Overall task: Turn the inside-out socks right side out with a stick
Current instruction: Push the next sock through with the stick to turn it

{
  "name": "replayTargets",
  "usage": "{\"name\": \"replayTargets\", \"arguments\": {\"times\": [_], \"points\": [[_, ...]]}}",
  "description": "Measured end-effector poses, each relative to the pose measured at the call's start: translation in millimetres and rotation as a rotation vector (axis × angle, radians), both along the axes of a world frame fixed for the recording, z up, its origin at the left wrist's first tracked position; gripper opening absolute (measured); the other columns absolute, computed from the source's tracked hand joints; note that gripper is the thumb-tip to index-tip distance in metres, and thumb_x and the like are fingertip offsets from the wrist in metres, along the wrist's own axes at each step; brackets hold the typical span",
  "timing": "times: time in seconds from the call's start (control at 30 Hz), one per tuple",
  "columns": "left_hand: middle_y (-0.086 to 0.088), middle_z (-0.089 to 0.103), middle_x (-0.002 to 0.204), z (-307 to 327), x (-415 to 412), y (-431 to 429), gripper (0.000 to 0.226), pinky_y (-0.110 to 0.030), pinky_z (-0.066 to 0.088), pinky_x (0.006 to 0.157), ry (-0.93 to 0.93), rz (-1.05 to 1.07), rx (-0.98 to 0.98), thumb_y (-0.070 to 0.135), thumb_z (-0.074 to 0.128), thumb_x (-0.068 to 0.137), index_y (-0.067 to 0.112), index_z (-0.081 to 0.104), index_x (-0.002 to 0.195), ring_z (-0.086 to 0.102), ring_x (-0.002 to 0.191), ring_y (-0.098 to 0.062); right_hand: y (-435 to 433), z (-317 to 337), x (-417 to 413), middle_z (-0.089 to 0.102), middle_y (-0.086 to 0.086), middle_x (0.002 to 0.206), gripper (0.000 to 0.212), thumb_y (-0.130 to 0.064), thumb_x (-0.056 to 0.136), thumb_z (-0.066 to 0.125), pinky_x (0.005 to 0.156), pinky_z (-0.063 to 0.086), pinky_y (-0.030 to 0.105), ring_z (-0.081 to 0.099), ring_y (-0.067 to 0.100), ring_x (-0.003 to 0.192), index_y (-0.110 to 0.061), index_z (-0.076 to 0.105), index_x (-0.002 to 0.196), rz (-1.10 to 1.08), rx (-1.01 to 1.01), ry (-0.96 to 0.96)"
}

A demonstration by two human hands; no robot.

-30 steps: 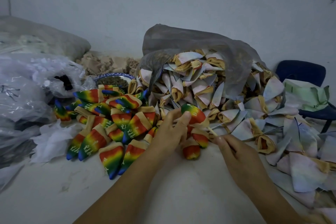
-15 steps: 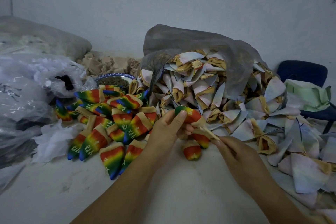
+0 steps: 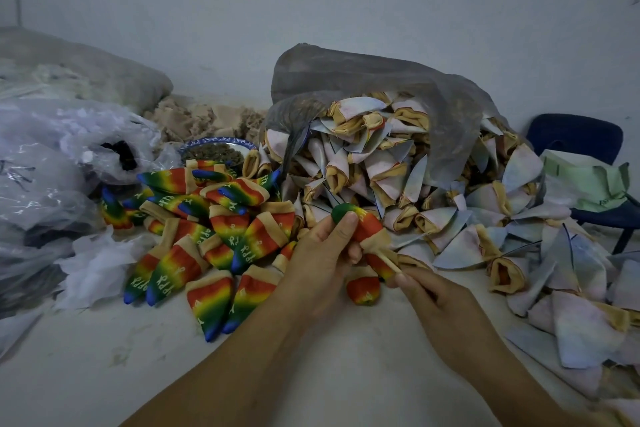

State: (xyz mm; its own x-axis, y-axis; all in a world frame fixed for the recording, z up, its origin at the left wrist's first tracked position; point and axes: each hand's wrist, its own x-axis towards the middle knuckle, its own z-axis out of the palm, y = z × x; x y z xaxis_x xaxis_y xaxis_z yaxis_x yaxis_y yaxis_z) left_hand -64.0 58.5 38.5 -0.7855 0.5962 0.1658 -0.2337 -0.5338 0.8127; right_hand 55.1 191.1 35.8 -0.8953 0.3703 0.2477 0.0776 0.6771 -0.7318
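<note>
— Two hands over a white table (image 3: 104,357): what do they hold?

— The left hand (image 3: 322,253) grips a rainbow sock (image 3: 367,227) just above the table, one fingertip pressed to its green toe, the other fingers curled round the body. The right hand (image 3: 436,298) pinches a pale stick (image 3: 388,262) between thumb and fingertips. The stick runs up into the sock's tan cuff.

— And the containers?

— A grey see-through bag (image 3: 363,80) slumps open behind the hands, packed with pale inside-out socks (image 3: 363,163) that spill rightward across the table. A blue-rimmed bowl (image 3: 194,146) sits behind the rainbow pile (image 3: 214,236), which lies left of the hands, and holds something brownish-grey (too dim to name). Clear plastic bags (image 3: 52,156) crowd the left edge, one with a black lump showing at its mouth.

— What is hard to make out?

— How far the stick reaches inside the sock is hidden by the fabric. The left palm and most of its curled fingers are out of sight behind the back of the hand. A blue chair (image 3: 575,139) at right is half covered by a green cloth (image 3: 585,180). White lettering on the rainbow pile is blurred.
</note>
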Motion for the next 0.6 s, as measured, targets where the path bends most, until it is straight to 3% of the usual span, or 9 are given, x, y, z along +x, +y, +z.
{"name": "replayTargets", "arguments": {"times": [0.1,0.23,0.3,0.4,0.5,0.6], "points": [[-0.002,0.049,0.055,-1,-1,3,0.018,-0.025,0.049,0.061,-0.008,-0.006,0.014,0.03,0.061,0.087,0.015,0.064,0.078,0.045,0.053,-0.011,-5,0,-2,0.064,-0.029,0.084,0.027,-0.036,0.094,0.051,0.064,0.036,0.0,0.053,-0.017,0.081,-0.045,0.066,0.075,0.035,-0.095,-0.009],[-0.004,0.047,0.059,0,-3,5,0.022,-0.021,0.049,0.054,-0.015,-0.027,0.024,0.032,0.062,0.088,0.011,0.059,0.081,0.047,0.051,-0.009,-13,-2,-4,0.058,-0.028,0.06,0.027,-0.038,0.095,0.048,0.055,0.036,0.003,0.054,-0.01,0.063,-0.035,0.069,0.078,0.08,-0.193,0.005],[-0.003,0.049,0.061,-1,-4,5,0.024,-0.021,0.048,0.057,0.021,0.0,-0.006,0.036,0.062,0.088,0.016,0.063,0.075,0.048,0.053,-0.009,-16,-2,-4,0.06,-0.029,0.064,0.027,-0.044,0.092,0.048,0.057,0.037,0.002,0.055,-0.011,0.068,-0.04,0.07,0.078,0.066,-0.217,0.02],[0.001,0.056,0.063,-6,-5,2,0.028,-0.023,0.049,0.065,0.117,0.091,-0.11,0.043,0.059,0.088,0.024,0.069,0.07,0.053,0.06,-0.009,-15,-2,-8,0.065,-0.023,0.082,0.024,-0.048,0.089,0.046,0.064,0.039,0.003,0.055,-0.011,0.081,-0.05,0.066,0.077,0.035,-0.134,0.025],[0.001,0.066,0.07,-10,-4,2,0.034,-0.022,0.052,0.072,0.144,0.161,-0.173,0.051,0.054,0.087,0.027,0.074,0.074,0.062,0.07,-0.009,-6,-3,-8,0.061,-0.027,0.079,0.022,-0.04,0.094,0.047,0.065,0.041,0.008,0.054,-0.011,0.081,-0.059,0.056,0.087,-0.025,0.05,0.049],[0.001,0.07,0.076,-11,-6,1,0.04,-0.026,0.053,0.078,0.181,0.219,-0.195,0.06,0.052,0.086,0.029,0.076,0.081,0.066,0.076,-0.01,1,-3,-4,0.055,-0.033,0.074,0.025,-0.05,0.092,0.039,0.058,0.041,0.019,0.052,-0.005,0.074,-0.048,0.063,0.098,-0.082,0.133,0.049]]}}
